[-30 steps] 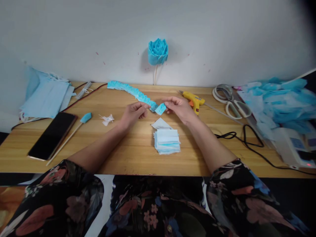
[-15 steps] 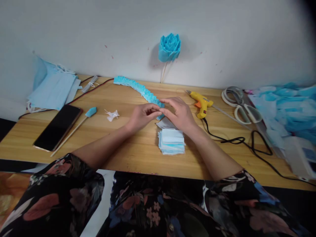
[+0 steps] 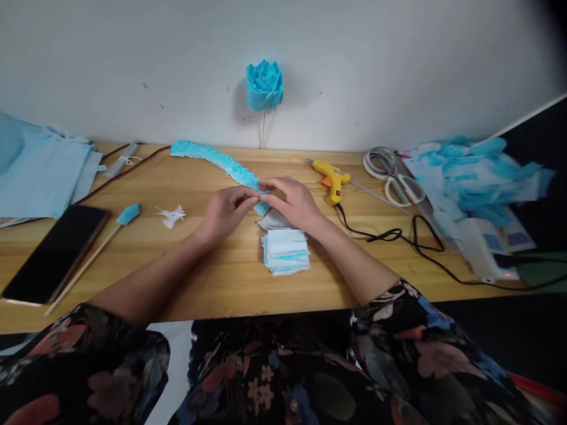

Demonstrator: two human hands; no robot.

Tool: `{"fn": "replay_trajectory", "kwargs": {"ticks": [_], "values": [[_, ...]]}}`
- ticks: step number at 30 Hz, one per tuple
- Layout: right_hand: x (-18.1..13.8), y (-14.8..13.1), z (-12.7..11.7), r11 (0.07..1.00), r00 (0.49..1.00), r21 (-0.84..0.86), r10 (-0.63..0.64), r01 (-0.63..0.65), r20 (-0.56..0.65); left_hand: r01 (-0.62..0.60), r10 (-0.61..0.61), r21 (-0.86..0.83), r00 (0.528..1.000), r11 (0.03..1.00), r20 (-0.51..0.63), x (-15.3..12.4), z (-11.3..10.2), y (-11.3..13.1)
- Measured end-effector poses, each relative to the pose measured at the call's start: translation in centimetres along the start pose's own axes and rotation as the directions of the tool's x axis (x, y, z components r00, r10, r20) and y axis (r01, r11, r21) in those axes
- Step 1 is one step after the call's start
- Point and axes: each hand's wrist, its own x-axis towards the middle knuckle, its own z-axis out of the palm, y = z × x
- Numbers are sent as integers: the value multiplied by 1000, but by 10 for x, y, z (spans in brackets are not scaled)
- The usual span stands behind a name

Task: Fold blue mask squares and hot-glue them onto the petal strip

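Near the middle of the table, my left hand point(image 3: 228, 213) and my right hand point(image 3: 290, 203) meet, thumbs and fingertips pinched together. A small blue fabric piece point(image 3: 262, 208) shows at the fingertips, mostly hidden by them. Behind the fingers, a curved row of folded blue fabric pieces point(image 3: 212, 156) runs back to the left. Just below my right hand lies a grey, flat piece point(image 3: 275, 221), partly covered by the hand. Closer to me is a stack of pale blue and white fabric squares point(image 3: 286, 252).
A blue fabric flower point(image 3: 264, 85) on a stick stands by the wall. Right: yellow glue gun point(image 3: 330, 180) with black cord, scissors point(image 3: 404, 190), blue scraps point(image 3: 478, 177). Left: face masks point(image 3: 44, 171), phone point(image 3: 55, 254), blue-tipped stick point(image 3: 88, 265), white scrap point(image 3: 171, 216).
The view has turned to the right, so everything sits further left and more of the table's right end shows. Both hands stay pinched together at the same place.
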Motion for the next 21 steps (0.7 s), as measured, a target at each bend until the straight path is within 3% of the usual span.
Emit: {"fn": "replay_trajectory", "kwargs": {"ticks": [5,8,10,13,15,18,21], "values": [[2,-2,-3,999,999,-20,41,-40,30,-7,13,133,999,991,-45,1,-3,4],[7,2,-25,998,998,6,61,-61,20,43,-33,95,995,995,-97,2,-2,2],[8,9,-49,980,987,-110,162,-163,-19,79,-77,10,990,997,-121,2,-1,-1],[0,23,-82,864,947,-407,321,-297,-11,81,-103,-149,984,986,-147,3,0,-6],[-13,30,-95,729,899,-568,435,-383,-49,71,-103,-195,982,978,-160,5,-2,-8],[-34,40,-95,569,822,-646,545,-509,-168,21,-68,-218,975,976,-211,9,-10,-7],[-43,50,-84,500,779,-639,564,-585,-272,-69,2,-211,952,975,-305,16,-23,4]]}}
